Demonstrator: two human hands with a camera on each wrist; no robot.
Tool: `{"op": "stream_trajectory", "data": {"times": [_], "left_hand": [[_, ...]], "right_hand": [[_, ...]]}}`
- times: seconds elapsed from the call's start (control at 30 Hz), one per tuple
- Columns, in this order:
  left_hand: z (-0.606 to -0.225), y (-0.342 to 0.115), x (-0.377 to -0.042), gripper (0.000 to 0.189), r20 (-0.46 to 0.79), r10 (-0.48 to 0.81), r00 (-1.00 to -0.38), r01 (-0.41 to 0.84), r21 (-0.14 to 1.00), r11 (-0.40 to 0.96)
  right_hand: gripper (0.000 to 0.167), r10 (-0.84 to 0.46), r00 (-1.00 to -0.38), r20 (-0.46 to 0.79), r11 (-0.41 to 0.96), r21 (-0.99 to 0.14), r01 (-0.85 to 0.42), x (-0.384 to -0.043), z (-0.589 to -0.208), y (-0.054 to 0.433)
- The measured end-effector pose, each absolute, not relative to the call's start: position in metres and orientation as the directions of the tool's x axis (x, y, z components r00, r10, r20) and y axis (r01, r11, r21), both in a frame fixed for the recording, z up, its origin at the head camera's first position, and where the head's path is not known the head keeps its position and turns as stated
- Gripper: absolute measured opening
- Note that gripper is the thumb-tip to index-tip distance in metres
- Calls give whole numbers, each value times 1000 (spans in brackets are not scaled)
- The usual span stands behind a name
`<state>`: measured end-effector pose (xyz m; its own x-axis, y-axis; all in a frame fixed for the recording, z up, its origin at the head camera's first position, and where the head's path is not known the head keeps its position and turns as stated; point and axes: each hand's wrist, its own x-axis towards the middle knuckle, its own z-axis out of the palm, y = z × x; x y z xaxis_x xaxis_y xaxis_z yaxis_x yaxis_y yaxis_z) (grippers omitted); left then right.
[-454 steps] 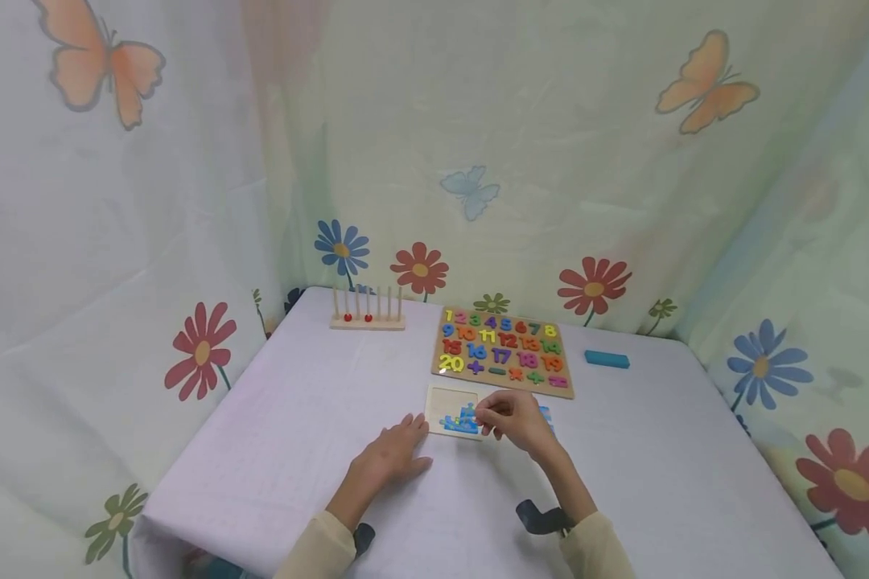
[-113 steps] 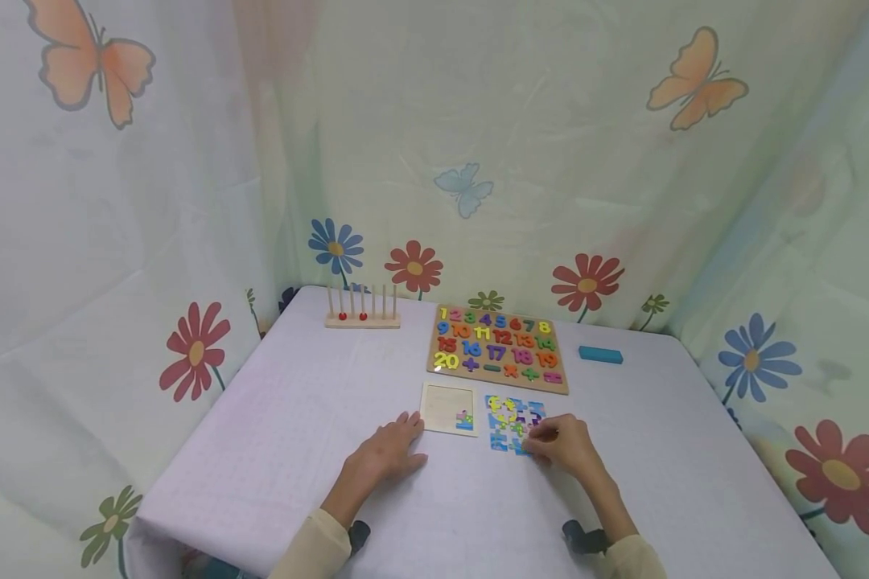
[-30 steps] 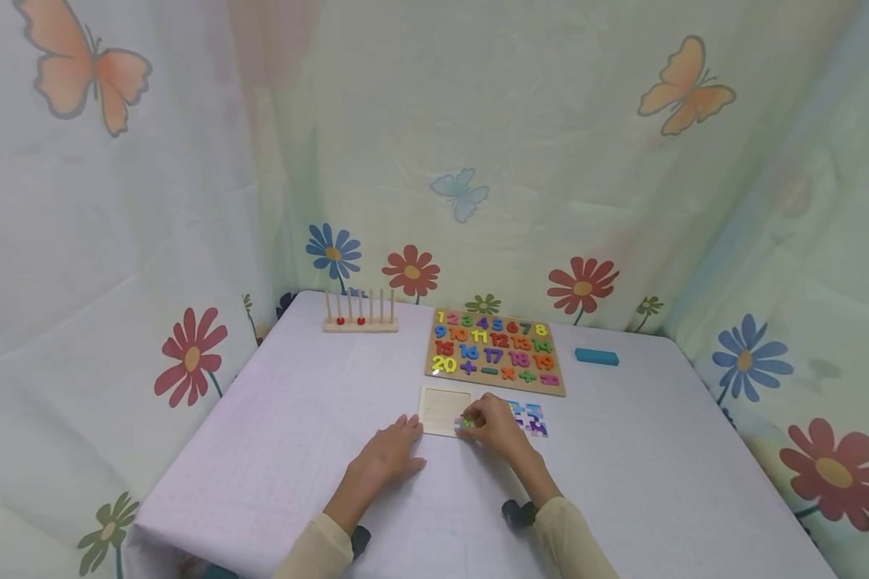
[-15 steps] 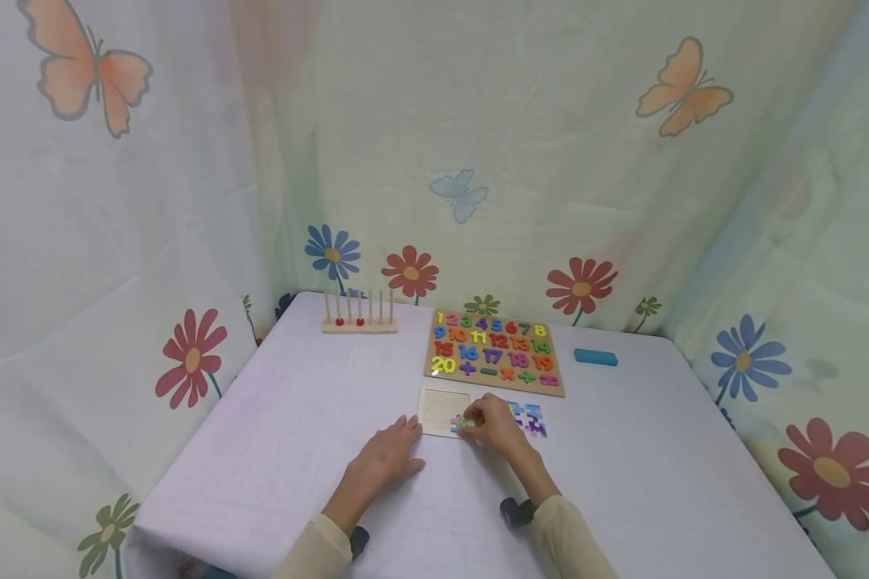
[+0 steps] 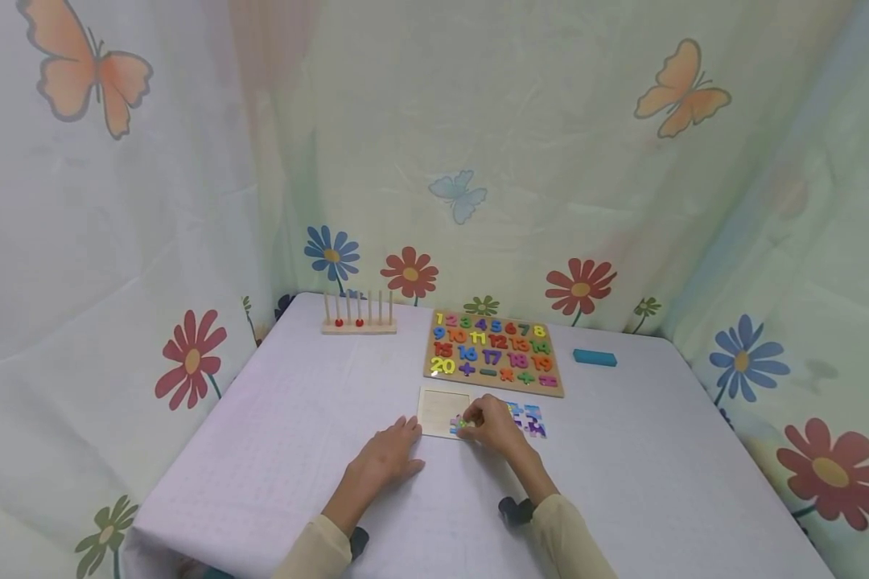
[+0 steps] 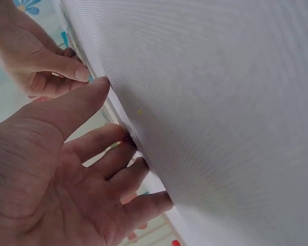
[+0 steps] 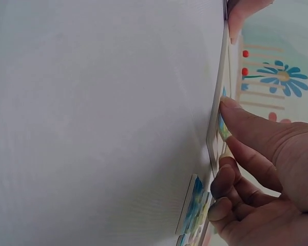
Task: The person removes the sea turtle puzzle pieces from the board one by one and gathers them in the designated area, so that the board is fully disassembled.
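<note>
My left hand [image 5: 384,454] rests on the white cloth with its fingers stretched out, fingertips at the left edge of a small square wooden puzzle tray [image 5: 443,400]. My right hand [image 5: 496,422] is over the tray's lower right corner. Its thumb and index finger pinch a blue and green jigsaw piece [image 7: 223,125] against the tray, as the right wrist view shows. Pieces [image 5: 455,426] in that corner are partly hidden by the fingers. Several loose jigsaw pieces [image 5: 530,420], blue and purple, lie right of the tray, some behind the right hand.
Behind the tray lies a wooden number board [image 5: 496,383] with coloured numerals. A peg stand [image 5: 362,329] with two red beads is at the back left. At the back right sits a teal block [image 5: 595,358]. Flowered curtains [image 5: 550,161] enclose the table.
Since 3.8 s ago my right hand has moved left from the loose pieces to the tray's corner. Fifteen seconds ago more blue pieces showed in the tray. My left hand has stayed in place.
</note>
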<state>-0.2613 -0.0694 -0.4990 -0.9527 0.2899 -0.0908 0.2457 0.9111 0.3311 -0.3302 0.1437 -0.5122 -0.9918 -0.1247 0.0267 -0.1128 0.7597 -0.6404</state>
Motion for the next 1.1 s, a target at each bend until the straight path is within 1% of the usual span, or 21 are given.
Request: {"op": "stream_trajectory", "data": {"times": [0.3,0.63,0.9,1.1], "left_hand": [[-498,-69,-261,61,-85,294,-952,251,332,909],[-499,-68,-261,63,-92,289,-953,245,329,912],[-500,-68,-261,62,-93,294,-951,246,346,905],[-499,-69,-259,63,-101,293,-951,243,346,906]], "right_hand": [[21,-133,-990,49,731,-669,-132,-327,-513,144],[10,-130,-988,83,692,-706,-150,-325,-509,143],[6,-110,-982,151,670,-718,-186,-322,-509,148],[4,-83,-976,200,649,-733,-206,-319,-497,159]]}}
